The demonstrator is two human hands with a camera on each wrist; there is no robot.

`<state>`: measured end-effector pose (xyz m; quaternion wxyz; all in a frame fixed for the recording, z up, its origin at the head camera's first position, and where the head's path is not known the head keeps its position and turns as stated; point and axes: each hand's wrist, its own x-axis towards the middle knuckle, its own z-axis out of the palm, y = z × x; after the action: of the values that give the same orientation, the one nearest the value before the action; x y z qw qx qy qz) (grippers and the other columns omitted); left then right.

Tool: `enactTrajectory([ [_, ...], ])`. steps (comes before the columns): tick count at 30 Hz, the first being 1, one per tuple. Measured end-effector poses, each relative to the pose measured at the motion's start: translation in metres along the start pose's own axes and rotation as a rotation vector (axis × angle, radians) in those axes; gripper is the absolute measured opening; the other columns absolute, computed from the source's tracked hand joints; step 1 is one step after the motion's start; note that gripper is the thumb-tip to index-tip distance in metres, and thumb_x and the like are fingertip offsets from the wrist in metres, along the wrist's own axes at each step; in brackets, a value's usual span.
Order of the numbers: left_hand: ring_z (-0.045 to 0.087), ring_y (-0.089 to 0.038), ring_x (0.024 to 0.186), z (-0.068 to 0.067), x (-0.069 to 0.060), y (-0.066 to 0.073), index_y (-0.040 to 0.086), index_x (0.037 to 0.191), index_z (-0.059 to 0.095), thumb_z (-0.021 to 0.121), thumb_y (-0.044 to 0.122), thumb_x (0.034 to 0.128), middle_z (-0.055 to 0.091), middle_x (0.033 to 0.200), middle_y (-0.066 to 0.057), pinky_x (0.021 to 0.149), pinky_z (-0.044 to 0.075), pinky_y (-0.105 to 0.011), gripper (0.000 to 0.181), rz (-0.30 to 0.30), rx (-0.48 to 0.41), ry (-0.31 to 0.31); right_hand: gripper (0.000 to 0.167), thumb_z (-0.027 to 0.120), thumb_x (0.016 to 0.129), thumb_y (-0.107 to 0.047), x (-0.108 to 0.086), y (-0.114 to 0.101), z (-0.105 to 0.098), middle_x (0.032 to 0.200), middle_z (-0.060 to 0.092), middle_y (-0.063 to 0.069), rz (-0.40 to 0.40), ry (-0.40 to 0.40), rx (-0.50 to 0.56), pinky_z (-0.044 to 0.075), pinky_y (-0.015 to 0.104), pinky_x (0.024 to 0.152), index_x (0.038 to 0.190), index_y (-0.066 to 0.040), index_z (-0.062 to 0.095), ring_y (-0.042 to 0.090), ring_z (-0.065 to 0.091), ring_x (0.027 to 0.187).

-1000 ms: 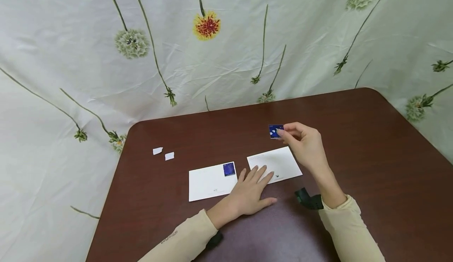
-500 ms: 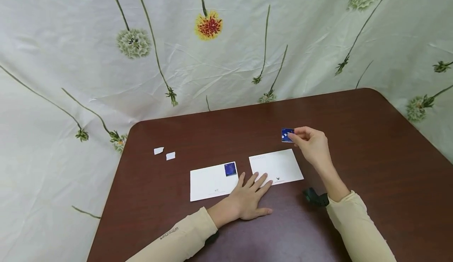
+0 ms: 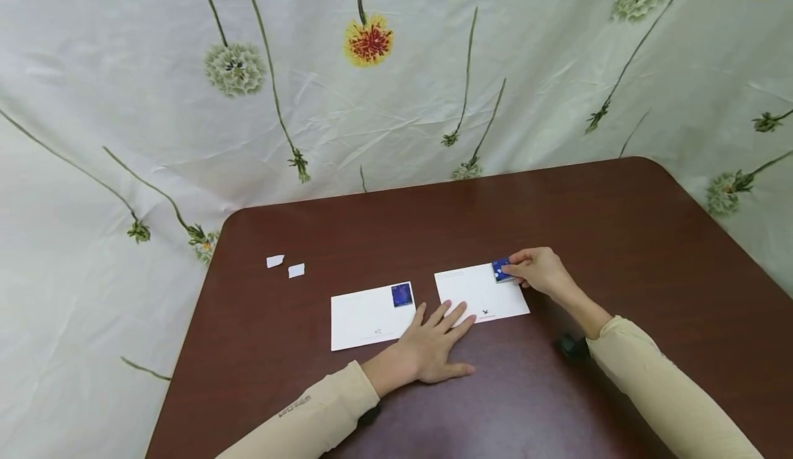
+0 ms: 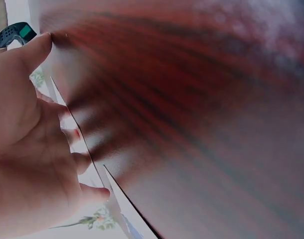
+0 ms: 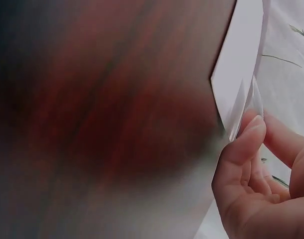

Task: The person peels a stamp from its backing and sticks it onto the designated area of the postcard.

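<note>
My right hand (image 3: 542, 271) pinches a blue stamp (image 3: 500, 270) between thumb and fingers at the top right corner of the right white envelope (image 3: 473, 290). In the right wrist view the stamp (image 5: 257, 97) shows edge-on, tilted over the envelope (image 5: 239, 55). With fingers spread, my left hand (image 3: 434, 345) lies across the lower left of that envelope. To its left is a second white envelope (image 3: 365, 318), bearing a dark blue stamp (image 3: 401, 295) in its top right corner. The left wrist view shows the hand (image 4: 37, 134) with fingertips down on the paper.
Two small white paper scraps (image 3: 286, 266) lie on the dark red-brown table (image 3: 372, 239), toward its left edge. A pale curtain (image 3: 155, 101) with flower prints hangs behind the table.
The right hand has lowered the blue stamp from above the table down to the right envelope's top right corner. The left hand slid back slightly and keeps its place on the envelope.
</note>
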<state>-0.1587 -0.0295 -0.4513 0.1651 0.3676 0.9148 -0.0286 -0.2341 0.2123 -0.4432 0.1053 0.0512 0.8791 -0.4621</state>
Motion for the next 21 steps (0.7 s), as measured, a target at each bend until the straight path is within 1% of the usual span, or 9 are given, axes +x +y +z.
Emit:
enactTrajectory([
  [3, 0.007, -0.018, 0.144, 0.0, 0.0, 0.0, 0.026, 0.154, 0.016, 0.038, 0.068, 0.0903, 0.01, 0.158, 0.004, 0.111, 0.014, -0.051, 0.079, 0.0, 0.006, 0.007, 0.037, 0.07, 0.088, -0.011, 0.002, 0.001, 0.002, 0.075, 0.067, 0.009, -0.006, -0.021, -0.013, 0.051, 0.027, 0.056, 0.114, 0.012, 0.056, 0.013, 0.059, 0.058],
  [7, 0.008, -0.018, 0.144, 0.0, 0.0, 0.0, 0.026, 0.154, 0.017, 0.038, 0.068, 0.0903, 0.011, 0.158, 0.005, 0.11, 0.015, -0.051, 0.079, 0.005, 0.006, 0.012, 0.042, 0.07, 0.087, -0.009, 0.003, 0.003, 0.003, 0.074, 0.065, 0.009, 0.016, -0.023, -0.016, 0.052, 0.027, 0.055, 0.118, 0.01, 0.049, 0.012, 0.057, 0.056],
  [12, 0.007, -0.018, 0.144, 0.0, 0.0, -0.001, 0.026, 0.154, 0.017, 0.039, 0.069, 0.0899, 0.01, 0.158, 0.004, 0.111, 0.015, -0.051, 0.08, 0.003, 0.004, 0.006, 0.043, 0.071, 0.086, -0.009, 0.006, 0.001, 0.003, 0.072, 0.063, 0.01, 0.046, -0.035, -0.022, 0.052, 0.027, 0.054, 0.117, 0.009, 0.047, 0.013, 0.058, 0.055],
  [16, 0.007, -0.018, 0.144, -0.001, 0.0, -0.002, 0.026, 0.154, 0.016, 0.04, 0.068, 0.0899, 0.009, 0.159, 0.004, 0.111, 0.014, -0.051, 0.08, 0.004, -0.005, 0.003, 0.044, 0.072, 0.085, -0.009, 0.008, -0.005, 0.002, 0.072, 0.063, 0.01, 0.081, -0.044, -0.061, 0.052, 0.027, 0.054, 0.116, 0.008, 0.047, 0.013, 0.059, 0.055],
  [21, 0.006, -0.018, 0.144, -0.001, 0.0, -0.002, 0.026, 0.154, 0.016, 0.04, 0.068, 0.0897, 0.009, 0.159, 0.004, 0.111, 0.014, -0.051, 0.08, 0.006, -0.008, 0.003, 0.046, 0.073, 0.084, -0.008, 0.011, -0.011, 0.001, 0.076, 0.059, 0.012, 0.112, -0.062, -0.097, 0.052, 0.026, 0.054, 0.118, 0.009, 0.047, 0.012, 0.059, 0.055],
])
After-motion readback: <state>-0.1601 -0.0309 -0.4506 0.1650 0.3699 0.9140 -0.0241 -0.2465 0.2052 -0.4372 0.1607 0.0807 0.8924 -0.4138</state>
